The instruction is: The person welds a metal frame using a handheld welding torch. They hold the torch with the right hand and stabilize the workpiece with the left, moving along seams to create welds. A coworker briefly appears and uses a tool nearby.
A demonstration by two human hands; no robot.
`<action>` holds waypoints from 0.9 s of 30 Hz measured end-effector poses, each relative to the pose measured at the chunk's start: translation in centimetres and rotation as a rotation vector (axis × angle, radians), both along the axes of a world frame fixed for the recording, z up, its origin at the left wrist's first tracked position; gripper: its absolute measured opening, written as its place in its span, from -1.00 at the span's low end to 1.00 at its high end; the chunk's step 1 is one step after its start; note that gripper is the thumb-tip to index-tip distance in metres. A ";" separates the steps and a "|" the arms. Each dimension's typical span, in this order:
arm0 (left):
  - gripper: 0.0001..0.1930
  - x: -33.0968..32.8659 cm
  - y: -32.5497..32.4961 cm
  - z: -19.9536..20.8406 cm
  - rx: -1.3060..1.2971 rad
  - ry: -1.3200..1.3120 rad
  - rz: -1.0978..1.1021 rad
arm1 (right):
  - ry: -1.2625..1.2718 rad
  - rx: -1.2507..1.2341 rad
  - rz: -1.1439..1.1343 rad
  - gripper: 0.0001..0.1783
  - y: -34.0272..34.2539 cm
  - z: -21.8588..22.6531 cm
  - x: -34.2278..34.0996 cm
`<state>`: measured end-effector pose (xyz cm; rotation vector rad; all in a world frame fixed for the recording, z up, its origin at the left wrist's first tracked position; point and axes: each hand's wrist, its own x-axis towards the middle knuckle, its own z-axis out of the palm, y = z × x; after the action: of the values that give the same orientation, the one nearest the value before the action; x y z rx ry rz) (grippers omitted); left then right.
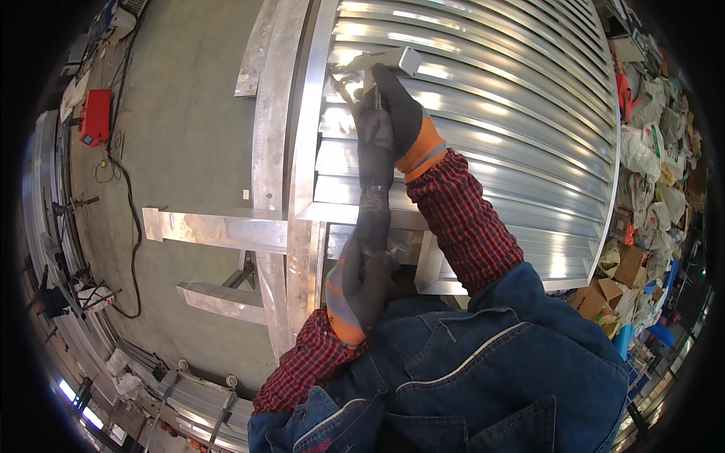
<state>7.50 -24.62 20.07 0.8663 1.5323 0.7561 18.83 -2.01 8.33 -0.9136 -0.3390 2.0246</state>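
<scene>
While both gloved hands are gripping it, the black power tool (pixel 374 162) is pointing away over the left edge of the slatted metal panel (pixel 483 158); contact unclear. Right hand (pixel 406 117) is curling round the front near the head; left hand (pixel 361 287) is wrapping the rear, finger detail getting lost black-on-black. Probably stiff, moderately heavy, nose-heavy; body looking best for holding, clear of the head. Frame bar (pixel 308 151) is running alongside, crosspiece (pixel 226 229) jutting left: likely snag. Cable (pixel 137 257) is trailing across the floor (pixel 189 136).
</scene>
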 end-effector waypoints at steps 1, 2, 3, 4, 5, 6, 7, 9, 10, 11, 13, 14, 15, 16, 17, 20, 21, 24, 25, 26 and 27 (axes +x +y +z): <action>-0.75 -0.2 0.1 0.0 -0.010 0.014 -0.018 | 0.004 -0.021 0.008 -0.48 0.1 -0.1 -0.1; -0.75 -0.3 0.2 0.0 -0.025 0.043 -0.029 | 0.004 -0.036 0.009 -0.48 0.2 -0.2 -0.2; -0.75 -0.3 0.2 0.0 -0.013 0.023 -0.028 | -0.005 -0.064 0.003 -0.48 0.3 -0.3 -0.3; -0.75 -0.3 0.2 -0.1 -0.005 0.019 -0.019 | 0.014 -0.037 0.008 -0.48 0.3 -0.3 -0.4; -0.74 -0.3 0.2 -0.1 0.005 0.035 -0.016 | 0.025 -0.023 0.005 -0.48 0.3 -0.3 -0.4; -0.74 -0.3 0.2 -0.1 -0.012 0.002 0.001 | 0.012 -0.032 -0.014 -0.48 0.2 -0.2 -0.4; -0.73 -0.2 0.1 -0.1 -0.026 -0.011 0.012 | -0.028 0.018 -0.004 -0.48 0.1 0.0 -0.5; -0.72 -0.3 0.1 -0.1 -0.040 -0.031 0.020 | -0.113 0.090 -0.016 -0.48 -0.2 0.4 -0.6; -0.72 -0.3 0.0 -0.1 -0.041 -0.038 0.016 | -0.163 0.092 -0.018 -0.48 -0.3 0.6 -0.6; -0.72 -0.3 0.0 -0.1 -0.039 -0.022 0.016 | -0.171 0.113 -0.021 -0.48 -0.4 0.9 -0.6; -0.71 -0.2 0.0 -0.2 -0.020 -0.063 0.038 | -0.179 0.135 -0.030 -0.47 -0.4 1.2 -0.7; -0.71 -0.2 0.1 -0.3 -0.005 -0.047 0.036 | -0.179 0.137 -0.038 -0.47 -0.4 1.3 -0.7; -0.71 -0.2 0.2 -0.4 0.047 -0.047 0.010 | -0.172 0.134 -0.034 -0.47 -0.4 1.3 -0.7; -0.71 -0.4 0.3 -0.5 0.103 -0.022 -0.030 | -0.165 0.132 -0.030 -0.47 -0.3 1.4 -0.7; -0.71 -0.4 0.3 -0.5 0.158 0.022 -0.060 | -0.150 0.126 -0.014 -0.47 -0.2 1.4 -0.7; -0.72 -0.3 0.2 -0.2 0.004 -0.048 -0.002 | -0.181 0.129 -0.019 -0.46 -0.3 1.4 -0.7; -0.72 -0.3 0.2 0.0 -0.034 -0.062 0.015 | -0.193 0.131 -0.023 -0.46 -0.3 1.4 -0.7; -0.73 -0.3 0.3 0.1 -0.036 -0.059 0.003 | -0.197 0.129 -0.018 -0.46 -0.2 1.4 -0.7; -0.73 -0.3 0.3 0.0 0.002 -0.036 -0.018 | -0.187 0.127 -0.010 -0.46 -0.2 1.3 -0.7; -0.73 -0.3 0.3 0.0 0.021 -0.014 -0.029 | -0.168 0.126 0.005 -0.46 -0.1 1.2 -0.7; -0.73 -0.3 0.3 0.0 0.020 -0.036 -0.015 | -0.162 0.127 0.007 -0.46 -0.1 1.1 -0.7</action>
<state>7.21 -24.30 20.03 0.8739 1.4869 0.7735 18.14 -2.12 9.46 -0.9992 -0.5542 1.9156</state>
